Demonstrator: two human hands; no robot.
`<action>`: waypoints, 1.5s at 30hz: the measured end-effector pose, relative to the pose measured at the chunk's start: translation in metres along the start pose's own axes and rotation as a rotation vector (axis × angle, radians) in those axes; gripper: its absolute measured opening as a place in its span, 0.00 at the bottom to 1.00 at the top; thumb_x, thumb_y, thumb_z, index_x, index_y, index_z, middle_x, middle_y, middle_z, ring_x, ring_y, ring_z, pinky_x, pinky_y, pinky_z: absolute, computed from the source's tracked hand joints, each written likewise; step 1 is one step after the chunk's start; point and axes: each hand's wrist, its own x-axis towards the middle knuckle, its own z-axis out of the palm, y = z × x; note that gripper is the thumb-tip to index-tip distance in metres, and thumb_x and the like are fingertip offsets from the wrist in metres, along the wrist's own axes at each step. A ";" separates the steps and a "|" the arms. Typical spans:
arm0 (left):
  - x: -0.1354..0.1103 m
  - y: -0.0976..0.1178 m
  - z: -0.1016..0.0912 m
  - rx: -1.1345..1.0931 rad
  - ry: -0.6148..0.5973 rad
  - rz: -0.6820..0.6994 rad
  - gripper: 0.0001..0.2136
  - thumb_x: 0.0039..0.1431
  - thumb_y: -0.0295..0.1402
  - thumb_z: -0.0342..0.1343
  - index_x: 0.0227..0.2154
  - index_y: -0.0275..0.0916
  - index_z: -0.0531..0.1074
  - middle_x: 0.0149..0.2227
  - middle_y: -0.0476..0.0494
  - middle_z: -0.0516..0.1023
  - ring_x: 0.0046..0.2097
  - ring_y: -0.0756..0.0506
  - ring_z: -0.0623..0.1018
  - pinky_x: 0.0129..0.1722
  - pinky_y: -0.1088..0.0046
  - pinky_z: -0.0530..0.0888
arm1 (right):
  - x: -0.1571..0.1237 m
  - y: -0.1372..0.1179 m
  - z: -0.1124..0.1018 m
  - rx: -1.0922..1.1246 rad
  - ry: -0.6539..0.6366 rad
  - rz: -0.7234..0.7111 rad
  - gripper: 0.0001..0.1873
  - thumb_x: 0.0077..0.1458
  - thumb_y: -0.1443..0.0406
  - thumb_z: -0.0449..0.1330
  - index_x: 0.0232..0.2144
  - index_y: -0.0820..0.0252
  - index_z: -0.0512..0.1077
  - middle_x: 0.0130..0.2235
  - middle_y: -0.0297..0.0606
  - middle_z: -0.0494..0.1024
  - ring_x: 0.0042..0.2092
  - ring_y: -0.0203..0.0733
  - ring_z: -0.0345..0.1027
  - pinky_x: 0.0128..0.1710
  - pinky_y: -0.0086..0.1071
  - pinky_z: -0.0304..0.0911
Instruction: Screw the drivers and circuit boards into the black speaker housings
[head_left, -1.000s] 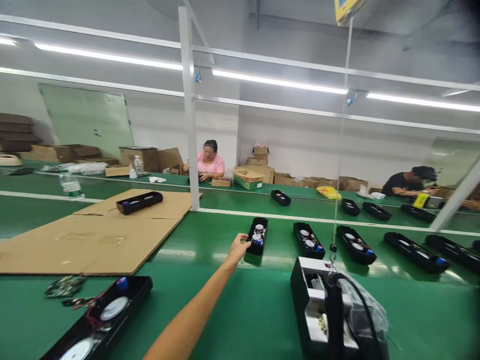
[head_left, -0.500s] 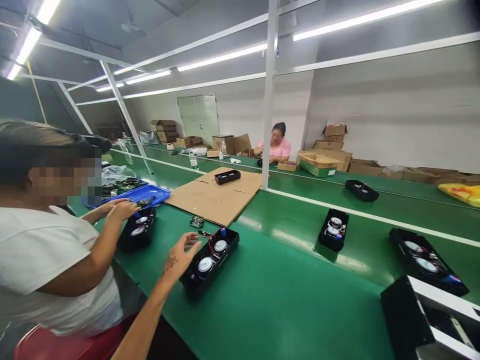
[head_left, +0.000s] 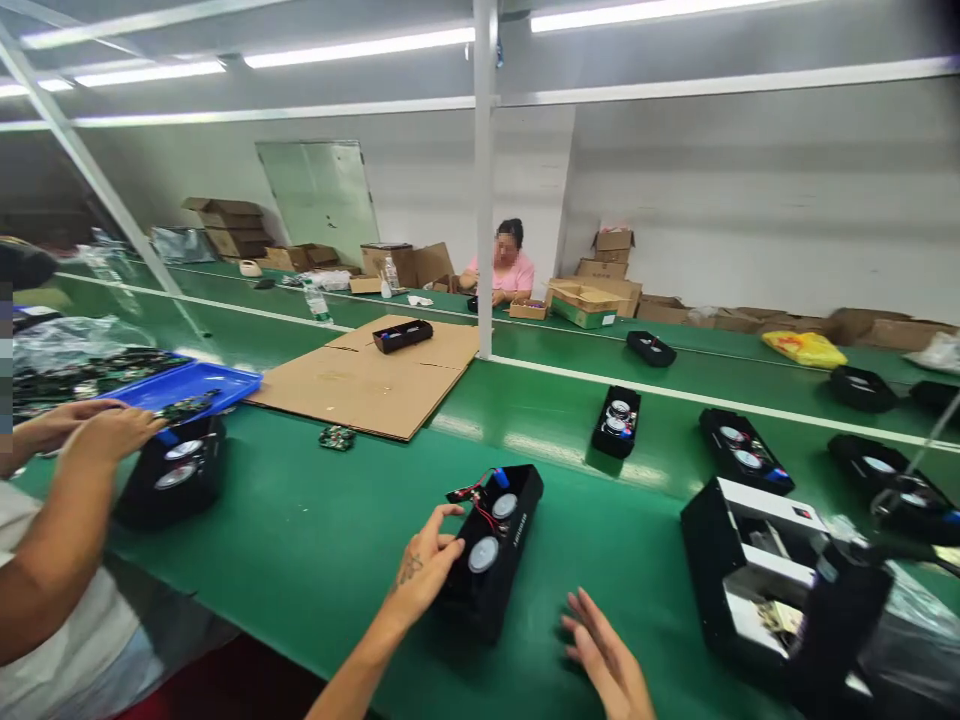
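In front of me on the green bench lies a black speaker housing [head_left: 517, 545] with two round silver-and-white speakers, red wires, a blue part and a small circuit board at its far left corner. My left hand [head_left: 424, 565] grips its left edge, fingers at the rim. My right hand [head_left: 604, 655] hovers over the bench to the right of the housing, fingers stretched out and holding nothing. A loose green circuit board [head_left: 336, 437] lies farther off to the left, beside the cardboard sheet [head_left: 352, 385].
At left, a co-worker's hands [head_left: 112, 430] hold a circuit board over another housing [head_left: 180, 475], near a blue tray [head_left: 225, 385]. More housings [head_left: 616, 420] stand on the far strip. A black-and-white box [head_left: 712, 560] is at right. A white post [head_left: 484, 200] rises behind.
The view has turned right. My left hand has drawn the speaker housing rightward, away from the loose circuit board. My right hand has come into view.
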 end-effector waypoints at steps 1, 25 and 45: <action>-0.007 0.010 0.017 -0.006 -0.030 0.028 0.22 0.59 0.43 0.54 0.56 0.46 0.73 0.24 0.54 0.80 0.27 0.42 0.79 0.31 0.69 0.70 | 0.007 -0.004 0.015 0.114 -0.032 0.024 0.36 0.58 0.42 0.70 0.60 0.56 0.79 0.61 0.52 0.82 0.60 0.64 0.79 0.55 0.50 0.78; -0.043 0.039 0.062 0.067 -0.396 0.575 0.14 0.75 0.45 0.54 0.48 0.48 0.84 0.71 0.40 0.70 0.71 0.34 0.71 0.71 0.50 0.72 | 0.043 -0.114 -0.084 -0.494 -0.036 -0.329 0.15 0.60 0.62 0.64 0.48 0.55 0.85 0.47 0.43 0.88 0.46 0.51 0.83 0.53 0.45 0.78; -0.069 0.031 0.085 -0.010 -0.225 0.504 0.15 0.77 0.44 0.52 0.45 0.47 0.82 0.67 0.41 0.75 0.74 0.33 0.67 0.72 0.45 0.69 | 0.002 -0.069 -0.012 -0.137 0.170 -0.167 0.20 0.64 0.52 0.68 0.50 0.60 0.80 0.43 0.46 0.87 0.43 0.49 0.83 0.45 0.37 0.80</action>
